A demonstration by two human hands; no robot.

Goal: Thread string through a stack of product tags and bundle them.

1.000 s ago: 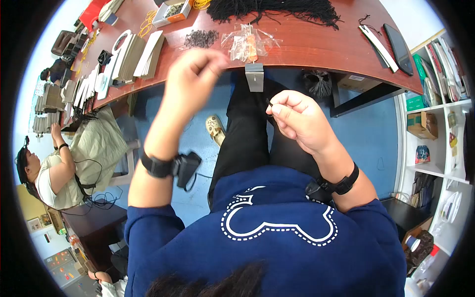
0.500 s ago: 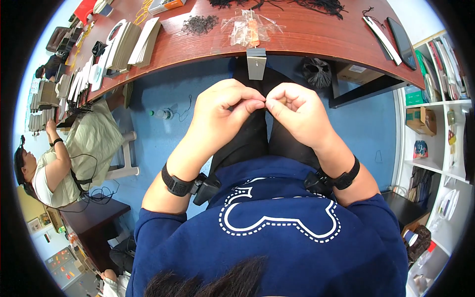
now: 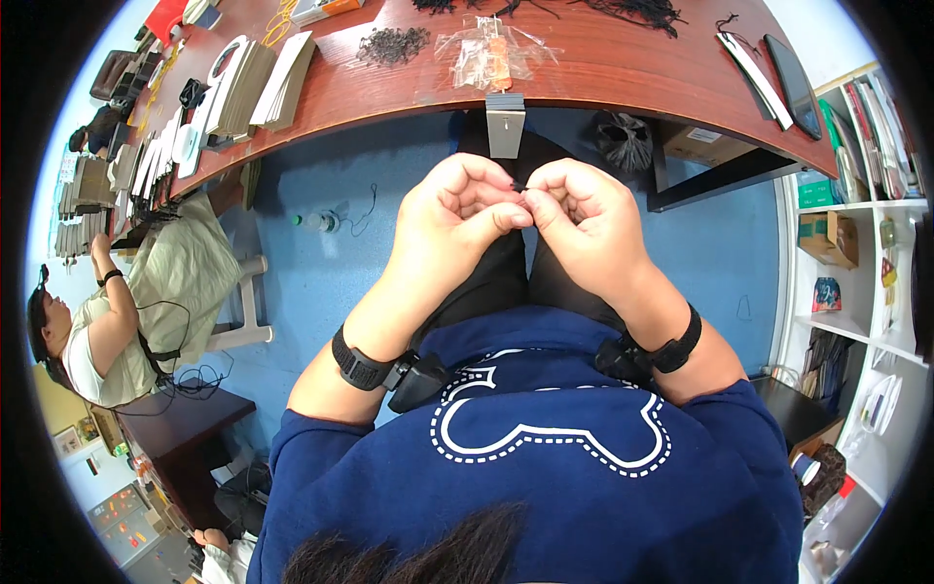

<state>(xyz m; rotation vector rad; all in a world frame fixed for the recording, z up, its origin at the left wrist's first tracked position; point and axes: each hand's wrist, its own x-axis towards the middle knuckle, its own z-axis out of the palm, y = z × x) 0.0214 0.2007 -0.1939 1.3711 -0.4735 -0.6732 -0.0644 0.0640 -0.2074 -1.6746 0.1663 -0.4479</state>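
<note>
Above my lap, just in front of the table edge, my two hands meet at the fingertips. A small black piece [image 3: 519, 186], too small to name, shows between them. My right hand [image 3: 589, 219] is closed in a pinch on it. On my left hand [image 3: 455, 212] the thumb and forefinger stand apart, with the forefinger's tip beside the black piece. Past my fingers, a stack of grey cards [image 3: 504, 133] juts out from the table edge. Behind it lie clear plastic bags [image 3: 494, 58] with an orange strip, and a pile of small black loops [image 3: 392, 46].
The reddish-brown table [image 3: 623, 73] holds stacks of pale cards [image 3: 243, 92], black cords [image 3: 632, 12] and a phone [image 3: 790, 86]. At the left a co-worker [image 3: 107, 331] sits at the same table. White shelves [image 3: 856, 321] stand to the right, and a bottle [image 3: 319, 221] lies on the floor.
My left thumb and forefinger, pinched together before, have parted. The black piece now shows between the hands. My left wrist has shifted slightly right.
</note>
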